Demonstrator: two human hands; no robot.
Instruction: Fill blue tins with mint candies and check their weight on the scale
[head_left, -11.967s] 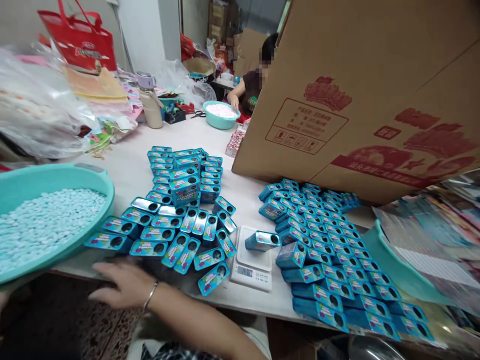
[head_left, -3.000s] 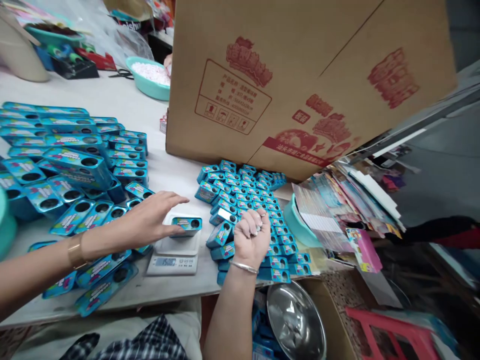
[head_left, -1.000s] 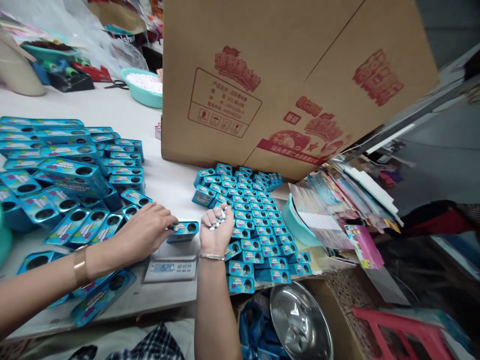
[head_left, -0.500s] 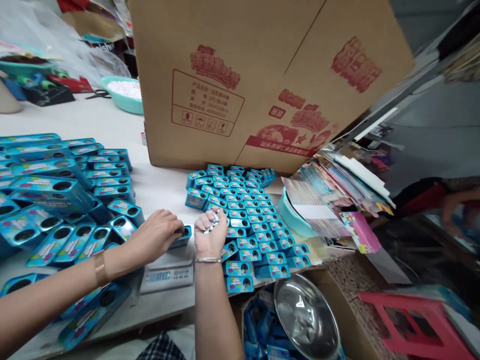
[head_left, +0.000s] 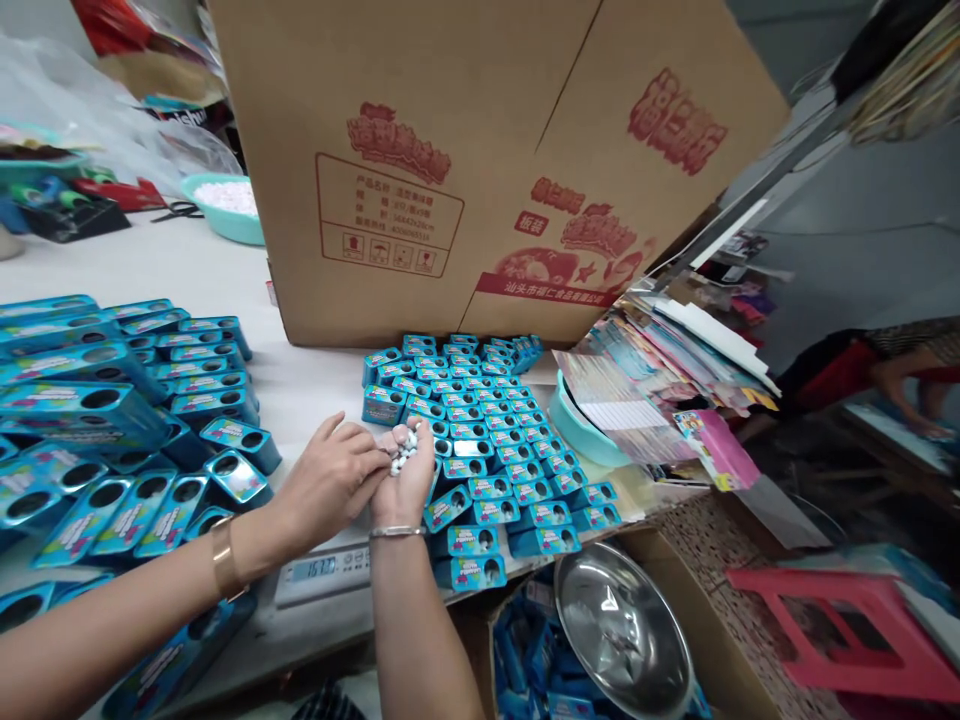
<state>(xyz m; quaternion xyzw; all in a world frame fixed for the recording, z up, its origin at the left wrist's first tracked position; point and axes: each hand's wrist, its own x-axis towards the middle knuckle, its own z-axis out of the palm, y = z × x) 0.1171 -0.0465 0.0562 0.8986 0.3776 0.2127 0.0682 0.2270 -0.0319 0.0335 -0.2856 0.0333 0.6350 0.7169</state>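
My right hand [head_left: 405,480] is cupped palm up over the small digital scale [head_left: 322,572], closed round a handful of white tablets [head_left: 403,452]. My left hand [head_left: 330,485] reaches across from the left, fingertips pinching at those tablets. The blue tin that stood on the scale is hidden under the two hands. To the right of my hands, blue tins [head_left: 480,440] lie in neat rows. Loose open blue tins [head_left: 112,400] are heaped on the left.
A big cardboard box [head_left: 480,160] stands behind the rows. A teal bowl of white tablets [head_left: 221,200] sits at the far left. Printed sheets [head_left: 660,370] lie on a teal basin [head_left: 581,430] at right. Below the table edge are a steel bowl [head_left: 622,630] and a red stool [head_left: 847,630].
My left hand has left the tin on the scale and moved to the tablets in my right palm. The view has drifted right, and the scale reading has changed.
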